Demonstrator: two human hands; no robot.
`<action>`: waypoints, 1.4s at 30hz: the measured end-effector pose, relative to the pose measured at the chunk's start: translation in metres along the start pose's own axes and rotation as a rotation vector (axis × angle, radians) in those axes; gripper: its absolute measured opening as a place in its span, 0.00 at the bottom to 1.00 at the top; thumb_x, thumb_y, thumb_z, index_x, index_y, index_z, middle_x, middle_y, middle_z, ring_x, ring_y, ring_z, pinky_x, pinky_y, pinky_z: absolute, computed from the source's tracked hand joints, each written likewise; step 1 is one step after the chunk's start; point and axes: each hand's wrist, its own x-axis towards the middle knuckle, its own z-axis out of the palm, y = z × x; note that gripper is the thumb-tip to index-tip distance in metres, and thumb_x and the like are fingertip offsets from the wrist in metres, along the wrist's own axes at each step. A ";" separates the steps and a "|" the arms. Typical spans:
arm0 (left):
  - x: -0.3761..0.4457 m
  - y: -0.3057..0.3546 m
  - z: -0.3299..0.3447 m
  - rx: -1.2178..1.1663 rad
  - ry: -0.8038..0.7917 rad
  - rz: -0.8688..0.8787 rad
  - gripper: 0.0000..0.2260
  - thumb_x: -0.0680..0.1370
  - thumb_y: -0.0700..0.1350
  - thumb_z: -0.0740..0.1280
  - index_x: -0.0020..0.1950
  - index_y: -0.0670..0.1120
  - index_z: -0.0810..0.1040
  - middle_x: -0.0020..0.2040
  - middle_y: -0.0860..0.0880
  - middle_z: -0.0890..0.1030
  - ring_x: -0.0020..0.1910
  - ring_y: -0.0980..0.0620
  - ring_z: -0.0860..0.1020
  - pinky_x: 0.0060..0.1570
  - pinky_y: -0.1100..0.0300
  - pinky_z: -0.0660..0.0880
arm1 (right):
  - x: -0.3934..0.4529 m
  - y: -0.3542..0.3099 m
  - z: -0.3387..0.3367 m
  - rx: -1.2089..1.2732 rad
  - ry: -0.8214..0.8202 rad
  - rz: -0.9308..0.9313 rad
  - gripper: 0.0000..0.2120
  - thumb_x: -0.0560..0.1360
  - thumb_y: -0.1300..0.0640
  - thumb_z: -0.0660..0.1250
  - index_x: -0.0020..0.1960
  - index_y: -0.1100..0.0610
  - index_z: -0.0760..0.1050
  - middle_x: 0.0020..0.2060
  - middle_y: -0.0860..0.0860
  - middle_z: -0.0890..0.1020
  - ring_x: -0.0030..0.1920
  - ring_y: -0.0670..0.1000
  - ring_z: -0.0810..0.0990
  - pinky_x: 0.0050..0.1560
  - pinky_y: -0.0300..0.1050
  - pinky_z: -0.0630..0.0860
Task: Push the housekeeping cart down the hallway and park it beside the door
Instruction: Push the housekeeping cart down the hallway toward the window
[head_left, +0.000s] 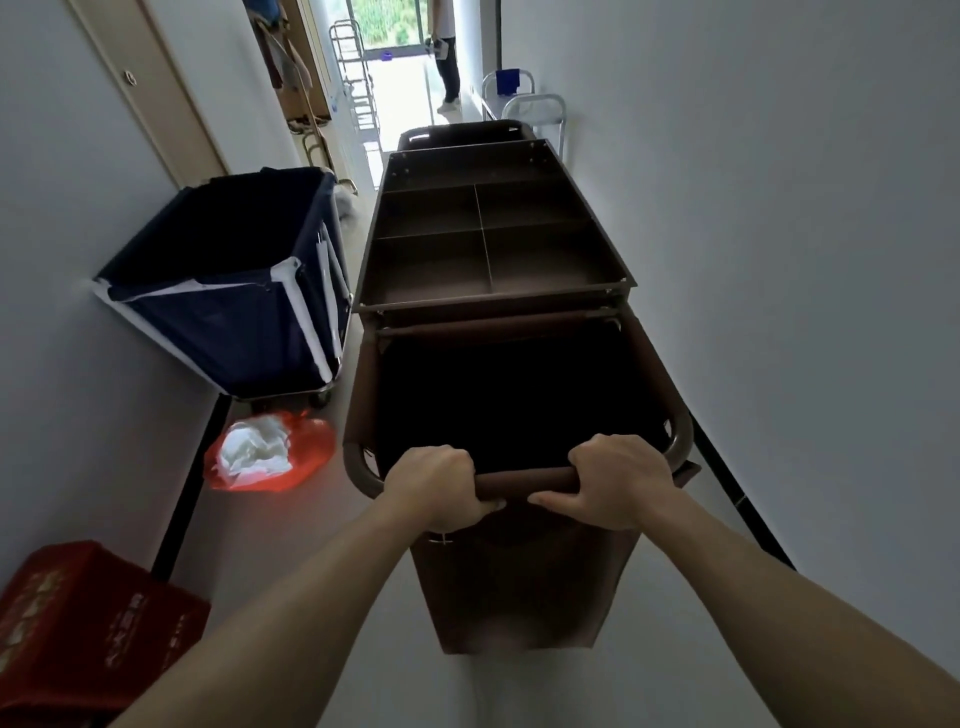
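Hands curled over the brown handle bar (524, 478) at the near end of the housekeeping cart (493, 249), left hand (436, 488) and right hand (618, 480) a little apart. Cart mid-hallway, pointing away, blue linen hamper (223, 291) just beside on the left, red bag (270, 452) on the floor nearer. Pushing step in hand, parking not yet done. Next: steer straight past the hamper, then ease left toward the door (150, 88), minding the metal racks (535, 111) and the person (447, 52) standing far ahead.
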 end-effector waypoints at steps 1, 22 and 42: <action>0.014 -0.006 0.000 -0.004 -0.002 0.003 0.21 0.71 0.73 0.65 0.35 0.56 0.69 0.32 0.57 0.76 0.29 0.59 0.75 0.28 0.63 0.68 | 0.013 0.006 0.003 0.002 0.000 0.000 0.34 0.66 0.16 0.53 0.28 0.47 0.67 0.20 0.43 0.69 0.19 0.41 0.69 0.22 0.35 0.64; 0.317 -0.035 -0.045 0.041 0.030 -0.180 0.25 0.66 0.77 0.61 0.32 0.55 0.73 0.29 0.57 0.76 0.26 0.60 0.74 0.27 0.62 0.68 | 0.281 0.196 0.033 0.052 -0.041 -0.076 0.33 0.64 0.16 0.53 0.29 0.47 0.68 0.23 0.42 0.72 0.23 0.41 0.71 0.25 0.38 0.64; 0.609 -0.102 -0.068 0.019 0.076 -0.217 0.23 0.67 0.76 0.63 0.32 0.57 0.65 0.29 0.57 0.73 0.26 0.60 0.72 0.23 0.65 0.63 | 0.551 0.362 0.072 0.075 -0.052 -0.138 0.32 0.65 0.17 0.53 0.31 0.47 0.69 0.25 0.42 0.73 0.25 0.41 0.72 0.30 0.38 0.74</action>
